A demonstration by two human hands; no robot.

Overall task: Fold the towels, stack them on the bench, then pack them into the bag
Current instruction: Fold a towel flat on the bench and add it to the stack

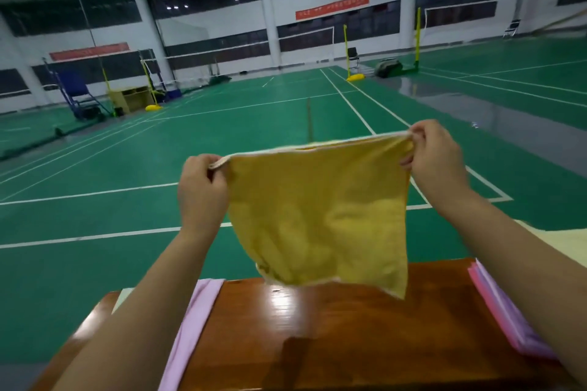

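Bench (pixel 349 343) below yellow towel (pixel 317 216) pinched between left hand (pixel 201 194), right hand (pixel 435 162)

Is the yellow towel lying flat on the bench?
No: both hands, left and right, pinch the yellow towel's top corners, so it hangs in the air above the bench.

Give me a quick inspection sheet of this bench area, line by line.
Surface: glossy wooden bench.
Job's things: yellow towel held up over the bench; pink towel draped at left; folded pink stack at right; bag not seen.
Clutter: pale yellow cloth behind right forearm.
Hands: left hand and right hand each pinch a top corner.
Cables: nothing seen.
Surroundings: green badminton courts, net posts.
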